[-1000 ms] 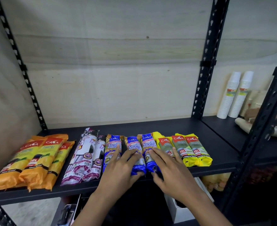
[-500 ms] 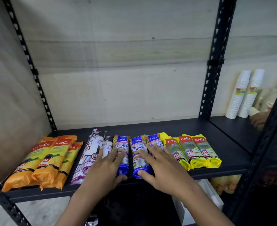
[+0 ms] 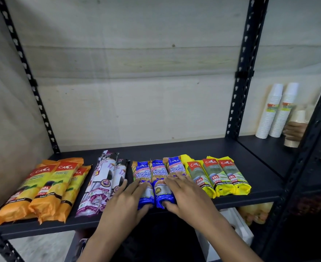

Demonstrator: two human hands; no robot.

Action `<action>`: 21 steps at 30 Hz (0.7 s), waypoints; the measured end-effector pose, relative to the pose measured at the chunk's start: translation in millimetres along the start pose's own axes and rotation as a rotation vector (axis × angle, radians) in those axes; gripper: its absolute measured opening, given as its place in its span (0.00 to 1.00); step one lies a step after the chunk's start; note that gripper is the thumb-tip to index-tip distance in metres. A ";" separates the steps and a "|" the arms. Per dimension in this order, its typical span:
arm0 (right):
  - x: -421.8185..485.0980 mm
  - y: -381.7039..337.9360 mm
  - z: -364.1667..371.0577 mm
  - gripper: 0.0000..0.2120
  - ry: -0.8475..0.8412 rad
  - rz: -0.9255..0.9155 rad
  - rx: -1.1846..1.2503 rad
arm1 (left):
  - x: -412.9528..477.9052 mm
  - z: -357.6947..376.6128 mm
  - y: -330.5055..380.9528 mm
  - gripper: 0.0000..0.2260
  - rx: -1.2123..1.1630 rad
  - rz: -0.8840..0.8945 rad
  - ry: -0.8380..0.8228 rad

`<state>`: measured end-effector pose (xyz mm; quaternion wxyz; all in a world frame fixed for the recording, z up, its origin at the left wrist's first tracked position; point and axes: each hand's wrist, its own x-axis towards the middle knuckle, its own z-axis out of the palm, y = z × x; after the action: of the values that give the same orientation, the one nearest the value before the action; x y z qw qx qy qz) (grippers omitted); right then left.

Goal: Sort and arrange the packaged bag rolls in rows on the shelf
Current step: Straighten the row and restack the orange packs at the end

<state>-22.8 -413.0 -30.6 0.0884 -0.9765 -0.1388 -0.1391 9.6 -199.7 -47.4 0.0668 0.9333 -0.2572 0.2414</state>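
Head view.

- Shelf (image 3: 174, 148): black metal, on perforated posts. It holds eleven packaged rolls in one row along the front edge. All lie flat with the long axis running rear to front and the label heads toward the rear.
- Orange rolls (image 3: 42, 190): three, at the front left corner. Red patch reads "CASA", and "30L" shows lower down. Their near ends slant toward the left corner, and they overlap one another.
- White rolls (image 3: 103, 178): two, just right of the orange. The print is white and purple, with part of the wording legible as "RAW RING". The small text is too fine to read.
- Blue rolls (image 3: 158, 174): three, at the middle of the front edge, touching side by side. They read "CASA", "Singlet Handle" and "GARBAGE BAG".
- Yellow rolls (image 3: 218, 176): three, touching the blue set on its right. Red patch reads "CASA", with "25L" below. Their near ends slant slightly rightward.
- Left grip (image 3: 125, 203): released, with fingers straight. It lies flat across the left blue roll and the neighbouring white roll, with the thumb at the blue roll's near end.
- Right grip (image 3: 184, 195): released, with fingers flat on the right blue roll and the thumb against the middle roll's near end.
- Cups (image 3: 276, 110): two tall white stacks stand at the rear of the adjoining shelf, far right. Their labels are illegible.
- Hand (image 3: 295, 130): another person's, holding a beige stack (image 3: 298, 118) beside the cups.
- Box (image 3: 237, 229): white, below the shelf.
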 end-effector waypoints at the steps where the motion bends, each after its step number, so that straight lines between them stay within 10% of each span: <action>1: 0.4 -0.9 2.5 0.32 0.012 0.003 -0.010 | -0.8 1.7 0.1 0.30 -0.005 0.005 0.004; 21: -3.2 8.0 21.8 0.34 0.088 -0.068 -0.112 | -4.5 20.2 4.5 0.32 -0.256 -0.057 0.004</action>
<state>-18.0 -416.8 -53.3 0.0346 -0.9676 -0.1599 -0.1922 12.3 -206.6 -67.2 0.1927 0.9237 -0.2589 0.2064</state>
